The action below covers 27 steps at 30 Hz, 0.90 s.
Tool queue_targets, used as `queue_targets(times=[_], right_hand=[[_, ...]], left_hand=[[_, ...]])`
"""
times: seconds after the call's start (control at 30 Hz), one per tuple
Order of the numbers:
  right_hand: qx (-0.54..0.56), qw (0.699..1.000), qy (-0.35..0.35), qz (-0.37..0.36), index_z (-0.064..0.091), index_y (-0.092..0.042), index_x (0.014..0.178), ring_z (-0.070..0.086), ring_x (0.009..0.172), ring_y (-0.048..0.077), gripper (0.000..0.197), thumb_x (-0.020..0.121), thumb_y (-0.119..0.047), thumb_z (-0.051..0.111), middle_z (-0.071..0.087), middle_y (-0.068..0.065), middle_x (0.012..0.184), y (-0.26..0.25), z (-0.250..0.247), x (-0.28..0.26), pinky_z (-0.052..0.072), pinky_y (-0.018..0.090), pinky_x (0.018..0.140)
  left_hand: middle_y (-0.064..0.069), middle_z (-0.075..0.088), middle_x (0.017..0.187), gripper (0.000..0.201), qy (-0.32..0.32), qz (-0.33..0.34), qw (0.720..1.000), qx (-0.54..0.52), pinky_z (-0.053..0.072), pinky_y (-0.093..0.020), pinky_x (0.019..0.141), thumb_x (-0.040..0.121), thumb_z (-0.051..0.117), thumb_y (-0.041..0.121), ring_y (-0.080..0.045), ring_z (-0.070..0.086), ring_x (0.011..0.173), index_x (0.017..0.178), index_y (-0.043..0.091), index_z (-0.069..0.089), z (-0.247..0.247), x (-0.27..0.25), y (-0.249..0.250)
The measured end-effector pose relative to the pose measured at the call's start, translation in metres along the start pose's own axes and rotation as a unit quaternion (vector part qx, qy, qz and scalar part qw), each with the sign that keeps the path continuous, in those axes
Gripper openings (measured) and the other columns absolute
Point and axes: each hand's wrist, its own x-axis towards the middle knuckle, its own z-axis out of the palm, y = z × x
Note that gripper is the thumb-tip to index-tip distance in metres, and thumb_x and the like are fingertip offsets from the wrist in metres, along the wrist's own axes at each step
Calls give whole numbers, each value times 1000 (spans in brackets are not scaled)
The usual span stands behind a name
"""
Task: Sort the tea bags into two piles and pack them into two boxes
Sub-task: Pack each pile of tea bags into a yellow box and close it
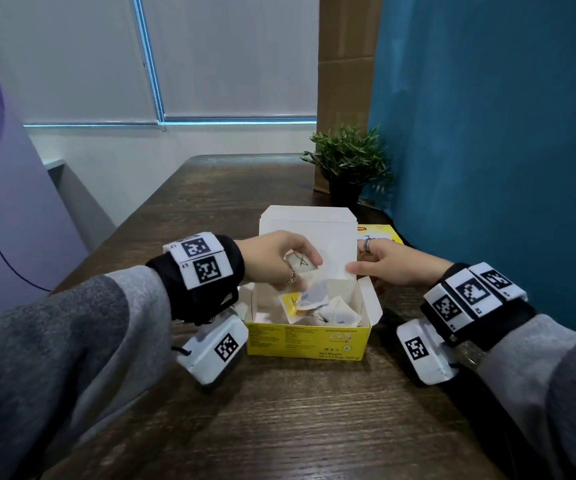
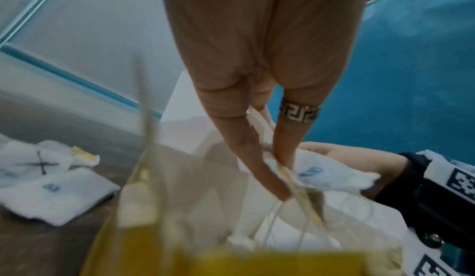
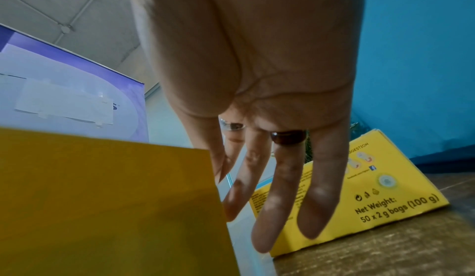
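Hands: left hand (image 1: 276, 258) hovers over the open box, its curled fingers (image 2: 262, 168) pinching several soft white tea bags (image 1: 302, 263); one shows a black X, another a blue mark. Right hand (image 1: 388, 263) lies at 3 o'clock of the box, fingers (image 3: 316, 199) straight and relaxed, thumb against the lid's edge, gripping nothing.
Open box: yellow cardboard box (image 1: 309, 339) at the desk's centre, white inside, its stiff rectangular lid (image 1: 309, 225) standing upright at 12 o'clock, small side flaps splayed.
Contents: crumpled papery tea bags (image 1: 328, 308) with thin strings and a yellow tag, heaped toward the box's 3 o'clock half.
Second box: closed yellow carton (image 3: 372, 179) with black print, at 1 o'clock of the open box, just beyond the right hand.
Loose bags: flat white tea bags on the desk (image 2: 51, 181) at 9 o'clock of the box, seen in the left wrist view only.
Desk: dark wood-grain desk (image 1: 297, 417).
Plant: bushy green potted plant (image 1: 348, 161) at 12 o'clock, against a brown cardboard panel (image 1: 345, 81).
Rings: patterned metal band (image 2: 299, 113) on the left hand.
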Motion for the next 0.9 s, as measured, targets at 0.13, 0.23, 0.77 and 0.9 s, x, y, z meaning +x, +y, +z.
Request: queue_targets(times=[0.13,0.23,0.77,0.9], right_hand=[[-12,1000,7,-6,60,-6,111,61,109,37,28,92,-27,56,67,19,113,2,0,1,46,51,96],[-11,1000,-6,-13,60,-10,117,62,110,29,30,92,-26,56,68,9,115,4,0,3,45,47,100],[-9,1000,-21,2,56,-13,119,62,111,22,26,95,-21,52,68,4,117,-4,-2,-1,45,43,102],[-27,999,-23,1,55,-11,121,62,110,24,29,95,-22,53,68,6,116,-6,-2,0,45,41,100]], left_hand=[[-1,57,80,28,-33,-71,994,80,50,-13,54,86,63,6,-6,56,54,114,11,60,10,3,-10],[10,47,64,22,-16,-28,968,249,38,-16,55,86,63,13,-9,50,64,108,16,68,7,5,-9],[15,64,66,27,-87,-11,993,74,44,-26,73,84,62,-1,1,60,64,92,24,64,-18,-1,-13],[11,66,80,30,-61,-9,957,284,47,-31,84,77,67,5,-11,63,87,100,24,63,-4,0,-11]])
